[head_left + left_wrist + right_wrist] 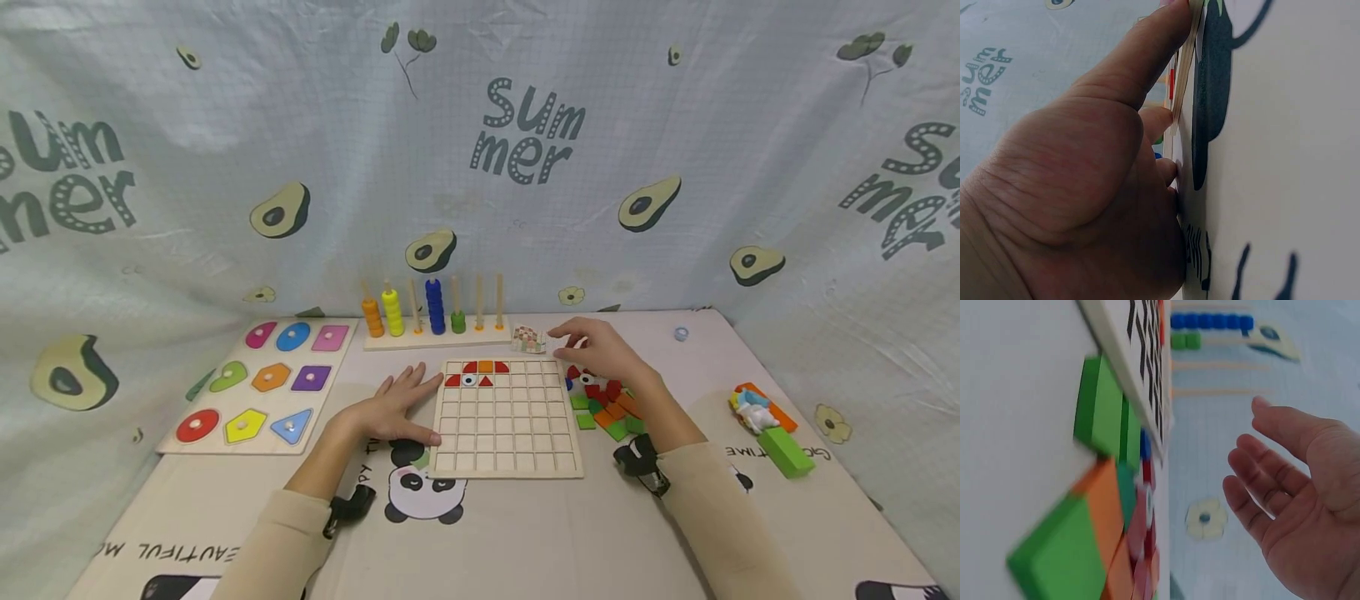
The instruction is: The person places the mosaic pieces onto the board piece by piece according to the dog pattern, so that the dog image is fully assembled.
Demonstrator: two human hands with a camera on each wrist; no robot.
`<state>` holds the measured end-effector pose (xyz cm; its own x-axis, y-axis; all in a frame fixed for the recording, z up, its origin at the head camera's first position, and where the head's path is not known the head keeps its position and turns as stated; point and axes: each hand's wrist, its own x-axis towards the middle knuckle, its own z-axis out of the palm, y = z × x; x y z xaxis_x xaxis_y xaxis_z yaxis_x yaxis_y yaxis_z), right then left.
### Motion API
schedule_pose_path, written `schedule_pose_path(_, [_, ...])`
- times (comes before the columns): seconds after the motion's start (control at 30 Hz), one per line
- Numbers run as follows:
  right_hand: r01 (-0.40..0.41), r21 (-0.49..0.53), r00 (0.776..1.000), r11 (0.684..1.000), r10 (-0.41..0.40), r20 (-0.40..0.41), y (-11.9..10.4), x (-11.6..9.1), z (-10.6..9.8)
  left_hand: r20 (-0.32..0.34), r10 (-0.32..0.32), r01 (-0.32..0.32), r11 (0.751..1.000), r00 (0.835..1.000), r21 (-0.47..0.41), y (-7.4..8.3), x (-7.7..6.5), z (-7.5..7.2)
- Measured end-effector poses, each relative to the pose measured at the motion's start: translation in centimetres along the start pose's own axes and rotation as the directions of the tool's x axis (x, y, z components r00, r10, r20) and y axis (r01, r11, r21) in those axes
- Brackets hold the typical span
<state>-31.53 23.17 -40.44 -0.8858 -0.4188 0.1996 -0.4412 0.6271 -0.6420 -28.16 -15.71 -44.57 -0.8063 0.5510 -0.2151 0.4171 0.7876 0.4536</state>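
Observation:
A wooden grid board [506, 421] lies in the middle of the table, with red, orange and white pieces [485, 367] in its top two rows. My left hand [397, 408] rests at the board's left side, fingers spread, thumb and index at its edge. In the left wrist view, the thumb [1129, 65] reaches to the board's edge. My right hand [596, 346] hovers at the upper right corner, fingers loosely bent and holding nothing. Just left of its fingertips lies a small patterned card [528, 339]. Under it is a pile of coloured pieces [1063, 550], partly hidden by the hand and wrist.
Behind the board stands a peg stacker [442, 337] with coloured beads. A shape puzzle board [240, 404] lies at the left. On the right are a green block [785, 452] and a small toy figure [752, 410]. A small bluish ring-like item [681, 333] sits at the back right.

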Motion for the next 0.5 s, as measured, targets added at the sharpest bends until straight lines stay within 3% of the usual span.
schedule_pose_path(0.2, [-0.119, -0.024, 0.993, 0.993, 0.119, -0.004, 2.9, -1.5, -1.7, -0.006, 0.0, 0.0, 1.0, 1.0, 0.001, 0.0, -0.1, 0.1])
schedule_pose_path(0.4, [-0.217, 0.063, 0.964, 0.974, 0.204, 0.168, 4.4, -2.3, -2.1, -0.007, 0.007, -0.007, 1.0, 1.0, 0.001, 0.0, -0.1, 0.1])
schedule_pose_path(0.5, [-0.247, 0.048, 0.947, 0.968, 0.231, 0.222, 4.5, -2.5, -1.9, -0.008, 0.013, -0.013, 1.0, 1.0, 0.003, 0.0, 0.0, 0.1])
